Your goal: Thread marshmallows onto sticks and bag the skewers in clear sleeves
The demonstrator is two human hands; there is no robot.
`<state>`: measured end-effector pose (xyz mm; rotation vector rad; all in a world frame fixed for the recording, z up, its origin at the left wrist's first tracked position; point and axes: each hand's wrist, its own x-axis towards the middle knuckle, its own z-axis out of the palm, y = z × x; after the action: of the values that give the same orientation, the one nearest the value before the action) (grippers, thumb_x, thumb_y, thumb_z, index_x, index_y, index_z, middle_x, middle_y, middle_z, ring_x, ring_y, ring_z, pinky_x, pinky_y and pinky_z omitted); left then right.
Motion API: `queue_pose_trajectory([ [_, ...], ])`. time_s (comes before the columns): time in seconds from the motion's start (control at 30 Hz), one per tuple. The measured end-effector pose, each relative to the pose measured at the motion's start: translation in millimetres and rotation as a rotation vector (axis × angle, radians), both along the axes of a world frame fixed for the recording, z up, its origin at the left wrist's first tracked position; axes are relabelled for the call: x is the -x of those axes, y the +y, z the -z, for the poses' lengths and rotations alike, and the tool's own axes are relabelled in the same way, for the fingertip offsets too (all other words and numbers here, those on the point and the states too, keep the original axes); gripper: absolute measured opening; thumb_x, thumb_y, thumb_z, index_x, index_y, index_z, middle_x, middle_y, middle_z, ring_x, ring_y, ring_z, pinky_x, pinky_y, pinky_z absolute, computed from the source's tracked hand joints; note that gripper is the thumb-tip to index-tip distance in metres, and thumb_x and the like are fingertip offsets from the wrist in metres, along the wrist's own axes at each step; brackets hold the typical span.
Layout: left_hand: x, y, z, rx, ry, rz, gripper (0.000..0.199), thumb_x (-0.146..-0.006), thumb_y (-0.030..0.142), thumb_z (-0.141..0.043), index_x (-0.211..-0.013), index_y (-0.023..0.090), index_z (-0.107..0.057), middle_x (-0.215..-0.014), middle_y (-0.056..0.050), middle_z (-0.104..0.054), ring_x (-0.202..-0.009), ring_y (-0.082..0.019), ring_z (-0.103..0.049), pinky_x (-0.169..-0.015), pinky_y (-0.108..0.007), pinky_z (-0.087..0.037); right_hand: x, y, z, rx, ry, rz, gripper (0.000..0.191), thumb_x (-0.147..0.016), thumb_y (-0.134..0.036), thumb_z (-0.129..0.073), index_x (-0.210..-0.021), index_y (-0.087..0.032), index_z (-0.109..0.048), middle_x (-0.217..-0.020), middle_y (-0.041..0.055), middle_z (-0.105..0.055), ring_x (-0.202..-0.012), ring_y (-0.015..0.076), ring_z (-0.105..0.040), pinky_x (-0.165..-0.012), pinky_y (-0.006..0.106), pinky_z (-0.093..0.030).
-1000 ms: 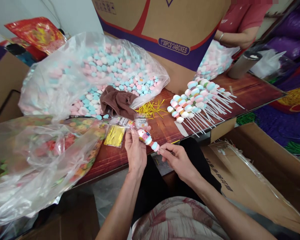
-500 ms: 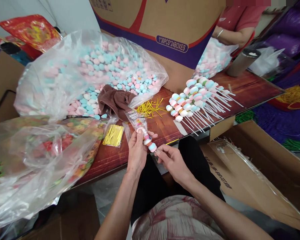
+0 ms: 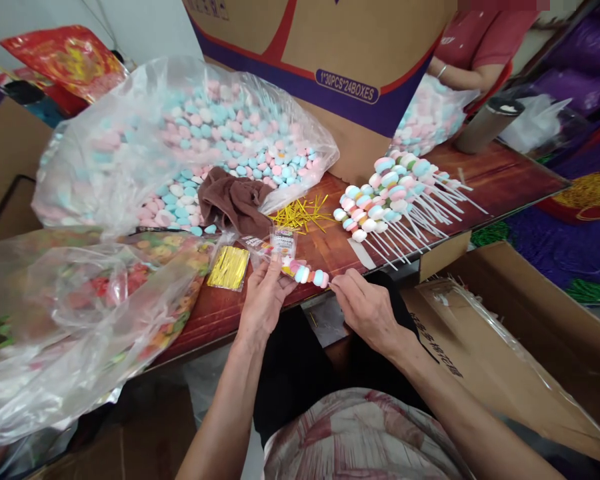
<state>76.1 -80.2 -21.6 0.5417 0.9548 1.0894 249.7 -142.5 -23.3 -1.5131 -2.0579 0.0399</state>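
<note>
A skewer of pastel candies (image 3: 311, 276) lies almost level between my hands, its left end at a small clear printed bag (image 3: 283, 243). My left hand (image 3: 266, 291) is closed on the bag and the candies' left end. The fingers of my right hand (image 3: 363, 303) pinch the stick at the right end. Beyond them, loose gold twist ties (image 3: 303, 214) are scattered, and a packet of gold ties (image 3: 229, 268) lies to the left. A pile of candy skewers (image 3: 390, 193) rests on the table at the right, white sticks pointing toward me.
A large clear bag of pink, blue and white candies (image 3: 195, 133) fills the back left, beside a brown cloth (image 3: 235, 200). Plastic bags (image 3: 80, 320) cover the near left. A big carton (image 3: 330, 40) stands behind; an open box (image 3: 505, 333) is at lower right. A person (image 3: 473, 50) sits beyond.
My right hand has moved right and slightly up, and the skewer has swung from slanting to nearly level. My left hand has shifted a little left, still holding the bag.
</note>
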Motion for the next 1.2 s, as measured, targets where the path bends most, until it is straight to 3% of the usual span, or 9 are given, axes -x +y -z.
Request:
queue_pose_trajectory([
  [0.2, -0.9, 1.7, 0.5, 0.025, -0.032, 0.014, 0.040, -0.082, 0.050, -0.070, -0.096, 0.012, -0.065, -0.104, -0.017, -0.075, -0.096, -0.026, -0.073, -0.091, -0.041, -0.055, -1.6, -1.8, -2.1, -0.031, -0.035, 0.022, 0.027, -0.102, -0.020, -0.041, -0.085, -0.018, -0.061, -0.076, 0.0046, -0.060, -0.063, 0.0128, -0.053, -0.057, 0.026, -0.034],
  [0.4, -9.7, -2.8, 3.0, -0.062, -0.057, -0.008, 0.035, -0.080, 0.044, -0.075, -0.095, 0.014, -0.064, -0.100, -0.014, -0.076, -0.100, -0.026, -0.072, -0.095, -0.043, -0.054, 11.1, -2.9, 3.0, -0.066, -0.022, 0.103, 0.026, -0.101, -0.017, -0.040, -0.084, -0.019, -0.060, -0.074, 0.0041, -0.058, -0.060, 0.0133, -0.049, -0.058, 0.027, -0.034],
  [0.57, -7.7, -1.9, 3.5, -0.080, -0.061, 0.009, 0.035, -0.081, 0.046, -0.072, -0.090, 0.014, -0.064, -0.101, -0.015, -0.076, -0.105, -0.027, -0.071, -0.096, -0.043, -0.054, 16.0, -2.5, -0.9, 0.070, 0.268, 0.014, 0.025, -0.101, -0.020, -0.040, -0.085, -0.019, -0.059, -0.077, 0.0042, -0.058, -0.068, 0.0144, -0.054, -0.064, 0.026, -0.040],
  [0.67, -5.7, 0.7, 3.9, -0.078, -0.088, 0.002, 0.037, -0.081, 0.050, -0.071, -0.089, 0.014, -0.065, -0.099, -0.014, -0.076, -0.103, -0.028, -0.071, -0.096, -0.043, -0.054, 15.0, -2.6, -3.6, 0.158, 0.462, 0.028, 0.022, -0.100, -0.021, -0.042, -0.084, -0.020, -0.057, -0.077, 0.0024, -0.059, -0.068, 0.0137, -0.054, -0.067, 0.025, -0.042],
  [0.77, -4.3, 2.5, 4.7, -0.086, -0.081, 0.006, 0.038, -0.080, 0.051, -0.072, -0.090, 0.015, -0.066, -0.094, -0.011, -0.076, -0.098, -0.025, -0.073, -0.095, -0.042, -0.054, 10.6, -0.4, -6.6, 0.220, 0.522, 0.046, 0.022, -0.099, -0.021, -0.044, -0.082, -0.020, -0.057, -0.073, 0.0004, -0.058, -0.065, 0.0130, -0.053, -0.064, 0.025, -0.041],
  [0.9, 0.1, 4.0, 5.3, -0.052, -0.014, 0.041, 0.035, -0.074, 0.045, -0.079, -0.089, 0.016, -0.065, -0.084, -0.003, -0.075, -0.081, -0.017, -0.073, -0.089, -0.035, -0.055, 0.1, 5.7, -10.8, 0.196, 0.471, 0.013, 0.021, -0.099, -0.020, -0.046, -0.080, -0.019, -0.057, -0.074, 0.0008, -0.059, -0.067, 0.0132, -0.055, -0.065, 0.025, -0.042],
  [1.0, 2.6, 4.6, 5.6, -0.016, 0.023, 0.060, 0.035, -0.072, 0.044, -0.081, -0.087, 0.016, -0.065, -0.082, 0.000, -0.073, -0.072, -0.012, -0.071, -0.084, -0.031, -0.056, -2.8, 7.5, -7.6, 0.098, 0.308, 0.007, 0.021, -0.100, -0.020, -0.044, -0.083, -0.018, -0.057, -0.078, 0.0036, -0.060, -0.071, 0.0146, -0.057, -0.066, 0.025, -0.042],
  [1.2, -8.1, -0.7, 4.5, -0.022, -0.005, 0.114, 0.036, -0.077, 0.045, -0.076, -0.092, 0.015, -0.064, -0.092, -0.008, -0.076, -0.089, -0.021, -0.074, -0.091, -0.037, -0.055, 18.1, 3.5, 12.5, -0.113, 0.030, 0.085, 0.021, -0.100, -0.013, -0.042, -0.087, -0.017, -0.059, -0.078, 0.0056, -0.061, -0.064, 0.0135, -0.055, -0.057, 0.024, -0.039],
])
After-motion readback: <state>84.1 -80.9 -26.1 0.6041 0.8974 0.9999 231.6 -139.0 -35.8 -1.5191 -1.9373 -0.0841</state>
